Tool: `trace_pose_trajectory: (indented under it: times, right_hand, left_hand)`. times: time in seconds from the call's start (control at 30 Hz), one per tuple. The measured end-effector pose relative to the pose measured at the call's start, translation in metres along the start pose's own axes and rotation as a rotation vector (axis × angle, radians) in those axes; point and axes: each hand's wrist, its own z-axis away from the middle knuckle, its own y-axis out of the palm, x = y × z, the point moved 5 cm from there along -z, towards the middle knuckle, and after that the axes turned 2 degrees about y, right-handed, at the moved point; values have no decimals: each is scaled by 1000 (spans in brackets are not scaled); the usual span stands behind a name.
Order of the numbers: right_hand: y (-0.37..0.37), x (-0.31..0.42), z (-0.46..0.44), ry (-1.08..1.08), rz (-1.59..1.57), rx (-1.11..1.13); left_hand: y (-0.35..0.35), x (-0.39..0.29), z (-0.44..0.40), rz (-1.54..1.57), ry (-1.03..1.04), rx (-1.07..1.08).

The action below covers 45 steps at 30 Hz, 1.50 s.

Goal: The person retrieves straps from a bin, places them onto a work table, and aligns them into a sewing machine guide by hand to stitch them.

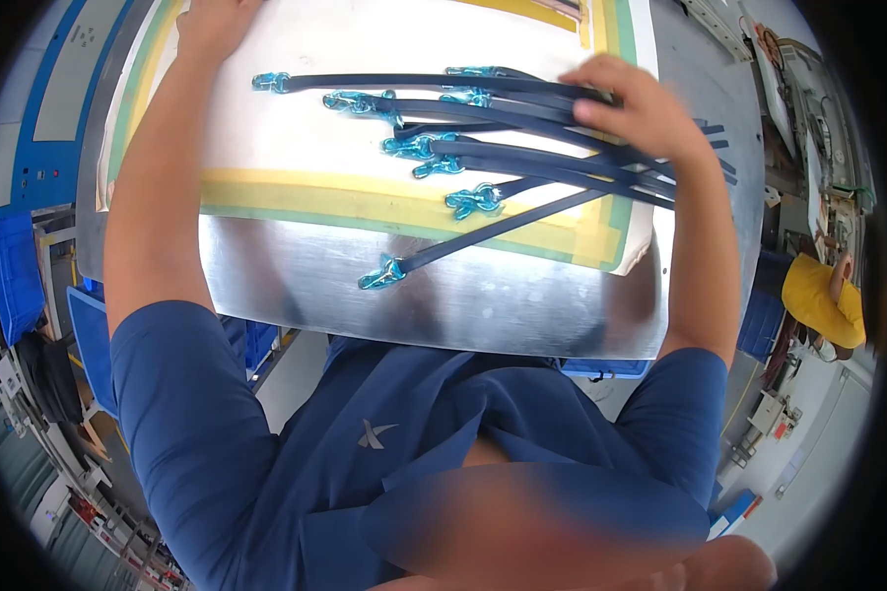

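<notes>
Navy flat straps under my right hand want a light, untangling touch. I can't tell its grip, nor my left hand's.

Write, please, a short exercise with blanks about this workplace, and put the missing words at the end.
The person's bare ____ hand is at the flat, dark-blue straps.
Along the long yellow tape strip runs another strip, coloured pale ____.
The shiny tabletop is made of ____.
The co-worker at the far right wears a ____ top.

right; green; metal; yellow
</notes>
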Motion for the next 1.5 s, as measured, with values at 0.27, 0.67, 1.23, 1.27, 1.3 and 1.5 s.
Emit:
trace_pose_trajectory:
  times: [0.27,0.67,1.23,1.27,1.3,1.5]
  right_hand:
    - [26,43,82,167,343,-29]
    - [35,34,94,248,433,-127]
    - [-19,-7,-7,63,161,-383]
    - [-18,-12,-33,172,236,-366]
    - [-14,-12,-59,281,309,-346]
    - [28,-1,-120,337,173,-523]
  left_hand:
    - [4,-29,7,-20,18,1]
    - [2,-130,29,2,94,47]
    - [29,-185,25,158,593,-21]
    - [31,-185,25,156,597,-20]
    - [33,-185,26,195,637,-30]
    - [25,-192,36,152,644,21]
